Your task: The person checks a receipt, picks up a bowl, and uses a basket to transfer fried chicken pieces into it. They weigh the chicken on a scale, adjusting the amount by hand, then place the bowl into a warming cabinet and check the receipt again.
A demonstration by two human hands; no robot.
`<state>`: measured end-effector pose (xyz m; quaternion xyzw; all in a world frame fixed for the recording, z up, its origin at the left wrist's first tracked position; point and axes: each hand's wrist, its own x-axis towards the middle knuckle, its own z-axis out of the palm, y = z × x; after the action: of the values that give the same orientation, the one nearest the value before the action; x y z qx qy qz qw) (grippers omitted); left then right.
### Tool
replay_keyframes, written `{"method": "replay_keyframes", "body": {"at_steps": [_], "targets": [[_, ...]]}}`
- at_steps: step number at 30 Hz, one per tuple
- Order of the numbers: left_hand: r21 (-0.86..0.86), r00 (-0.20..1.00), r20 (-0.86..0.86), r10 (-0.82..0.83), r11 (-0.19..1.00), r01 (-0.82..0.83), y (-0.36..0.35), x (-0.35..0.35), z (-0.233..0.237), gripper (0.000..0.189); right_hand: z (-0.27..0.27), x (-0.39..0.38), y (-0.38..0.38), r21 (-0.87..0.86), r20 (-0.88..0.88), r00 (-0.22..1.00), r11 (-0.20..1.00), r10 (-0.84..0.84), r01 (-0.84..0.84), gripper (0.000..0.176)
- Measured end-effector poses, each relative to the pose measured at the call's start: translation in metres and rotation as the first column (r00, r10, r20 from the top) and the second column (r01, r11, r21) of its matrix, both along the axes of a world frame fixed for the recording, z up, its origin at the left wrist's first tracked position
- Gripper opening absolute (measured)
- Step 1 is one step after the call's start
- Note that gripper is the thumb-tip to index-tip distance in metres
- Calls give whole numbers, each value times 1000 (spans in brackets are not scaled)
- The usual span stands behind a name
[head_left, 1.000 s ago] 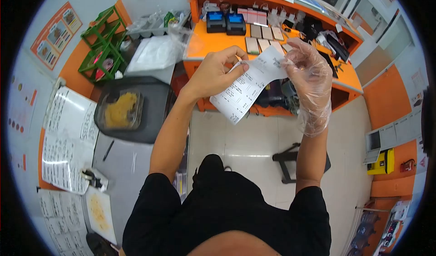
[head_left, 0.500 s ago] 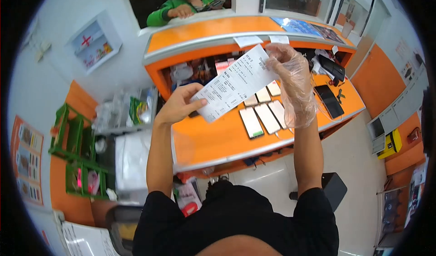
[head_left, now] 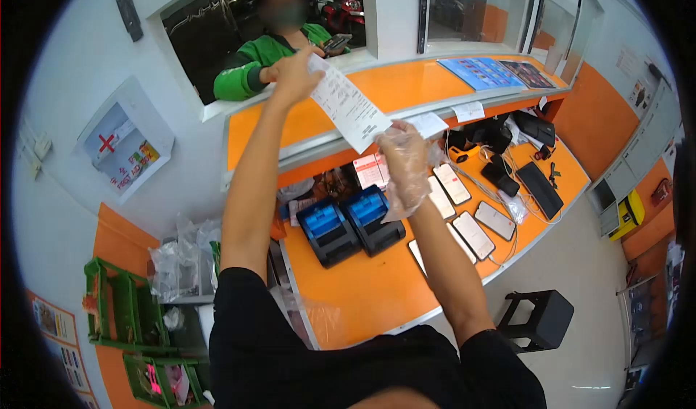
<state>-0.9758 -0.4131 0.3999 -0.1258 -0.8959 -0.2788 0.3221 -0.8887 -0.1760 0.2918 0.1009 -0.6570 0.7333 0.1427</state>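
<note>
A long printed paper receipt [head_left: 346,108] is stretched between my hands above the orange counter ledge. My left hand [head_left: 294,77] pinches its far end near the window, close to the hand of a person in a green jacket [head_left: 241,79]; whether that hand touches mine or the paper cannot be made out. In a clear plastic glove, my right hand [head_left: 406,159] grips the near end. Below it stand two black-and-blue devices, possibly small printers, one on the left [head_left: 328,231] and one on the right [head_left: 373,219]. Several phones, one of them a white-screened phone [head_left: 473,235], lie beside my right forearm.
The raised ledge [head_left: 391,90] runs between me and the window, with blue leaflets [head_left: 480,73] on it. A black tablet [head_left: 540,190] and cables lie at the desk's right. A black stool [head_left: 540,320] stands on the floor. Green crates [head_left: 119,300] are at left.
Both hands have carried the receipt forward to the window, the left end now farthest out. My view has shifted, bringing the two black-and-blue devices and more of the person outside into sight.
</note>
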Motion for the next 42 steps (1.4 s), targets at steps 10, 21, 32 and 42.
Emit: {"method": "replay_keyframes", "body": {"at_steps": [10, 21, 32, 42], "targets": [[-624, 994, -33, 108, 775, -105, 19, -92, -67, 36, -16, -47, -62, 227, 61, 975, 954, -215, 197, 66], [-710, 951, -295, 88, 646, -280, 17, -100, -82, 48, 5, -39, -67, 222, 56, 973, 953, -226, 208, 71], [-512, 947, -313, 65, 828, -227, 22, -72, -64, 56, -3, -24, -47, 248, 18, 989, 959, -147, 138, 68], [587, 759, -637, 134, 722, 366, 155, 247, -128, 55, -5, 121, 2, -286, -275, 937, 913, 214, -292, 50]]}}
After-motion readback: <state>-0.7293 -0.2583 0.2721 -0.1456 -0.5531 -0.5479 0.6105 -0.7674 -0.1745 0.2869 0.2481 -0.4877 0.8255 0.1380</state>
